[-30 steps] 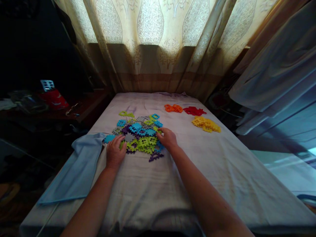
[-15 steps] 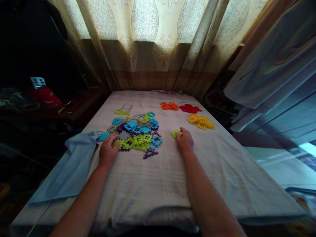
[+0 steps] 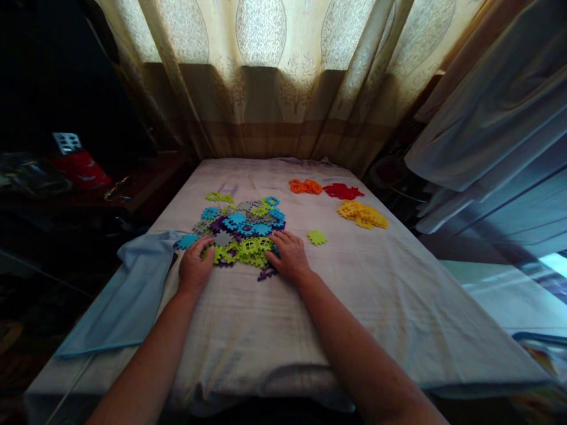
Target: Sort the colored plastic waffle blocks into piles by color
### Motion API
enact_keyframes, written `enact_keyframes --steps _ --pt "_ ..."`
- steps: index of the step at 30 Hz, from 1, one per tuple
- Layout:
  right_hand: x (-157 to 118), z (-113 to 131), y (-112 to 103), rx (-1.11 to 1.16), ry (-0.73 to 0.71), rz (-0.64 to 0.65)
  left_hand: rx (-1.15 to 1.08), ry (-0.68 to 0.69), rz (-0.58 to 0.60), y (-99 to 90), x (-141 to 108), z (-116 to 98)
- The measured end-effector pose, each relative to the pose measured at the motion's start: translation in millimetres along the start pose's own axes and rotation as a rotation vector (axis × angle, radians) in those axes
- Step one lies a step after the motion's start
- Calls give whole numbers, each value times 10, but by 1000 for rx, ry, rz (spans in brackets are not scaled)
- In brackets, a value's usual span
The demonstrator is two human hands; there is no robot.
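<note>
Apparently, right hand (image 3: pixel 290 255) touches mixed pile (image 3: pixel 234 222), hiding some; green piece (image 3: pixel 316 237) nearby.

The toothed pieces (image 3: pixel 222 238) between the two hands look like matt plastic. Beyond the hands, the curtain (image 3: pixel 261 106) is patterned cloth; under them, the sheet (image 3: pixel 248 330) is wrinkled matt cloth.

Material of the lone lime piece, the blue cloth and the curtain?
Lime piece: probably molded plastic, matte; even color, crisp teeth.
Blue cloth: soft fabric, matte; slumps in folds, fiber unclear.
Curtain: matte patterned fabric, probably thin; light glows through.
</note>
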State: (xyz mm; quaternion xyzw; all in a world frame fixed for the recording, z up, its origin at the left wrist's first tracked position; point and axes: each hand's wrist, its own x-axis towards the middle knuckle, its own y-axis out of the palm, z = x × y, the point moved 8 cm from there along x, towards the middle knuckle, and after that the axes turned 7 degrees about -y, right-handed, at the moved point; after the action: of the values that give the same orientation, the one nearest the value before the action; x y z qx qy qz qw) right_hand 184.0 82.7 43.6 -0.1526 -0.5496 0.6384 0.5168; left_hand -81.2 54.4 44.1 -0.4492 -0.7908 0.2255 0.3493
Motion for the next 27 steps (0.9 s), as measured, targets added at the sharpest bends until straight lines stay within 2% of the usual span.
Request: enact_keyframes --steps 4,11,20,23,27 --pt "-9 -29 31 32 17 28 -1 -7 10 10 1 5" --pt "-5 -85 21 58 22 -34 -19 -4 13 27 0 25" --pt "-35 -181 -48 94 23 -274 -36 10 0 27 7 51" --pt "-50 -331 -171 81 79 -351 -45 14 -10 29 8 70" --pt "-158 -746 -426 4 265 -431 -42 20 -12 29 15 86"
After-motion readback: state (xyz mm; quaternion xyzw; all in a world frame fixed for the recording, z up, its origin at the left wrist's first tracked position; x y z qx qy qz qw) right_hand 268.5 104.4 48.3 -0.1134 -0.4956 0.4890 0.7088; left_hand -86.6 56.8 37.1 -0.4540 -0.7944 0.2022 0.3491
